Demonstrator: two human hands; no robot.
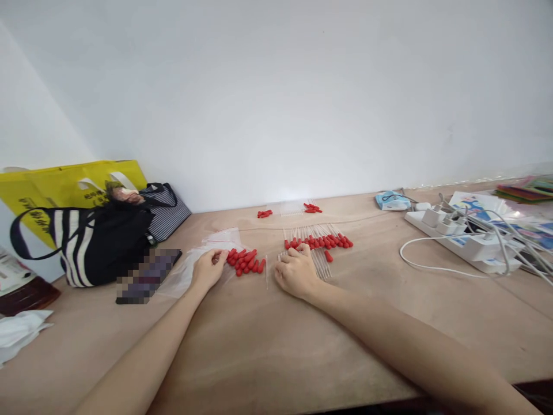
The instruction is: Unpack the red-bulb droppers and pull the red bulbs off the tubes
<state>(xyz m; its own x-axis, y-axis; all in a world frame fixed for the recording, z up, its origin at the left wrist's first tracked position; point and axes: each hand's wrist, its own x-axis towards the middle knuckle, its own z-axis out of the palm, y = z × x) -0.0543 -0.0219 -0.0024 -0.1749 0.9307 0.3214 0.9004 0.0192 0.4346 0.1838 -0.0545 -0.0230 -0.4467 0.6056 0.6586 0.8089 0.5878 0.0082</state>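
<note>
My left hand [209, 267] lies on a clear plastic bag [190, 265], fingers curled against a pile of loose red rubber bulbs [246, 261]. My right hand [296, 270] rests knuckles up, its fingers curled onto a row of thin clear droppers with red bulbs [322, 241]. What the right fingers grip is hidden. A single clear tube [266, 271] lies between the hands. Farther back are two small groups of red bulbs [265, 213] [311, 207].
A striped tote and a black bag [99, 242] stand at the left with a yellow bag [56, 187] behind. A white power strip with plugs and cables [464, 236] is at the right, beside papers [488, 204] and a blue packet [391, 200].
</note>
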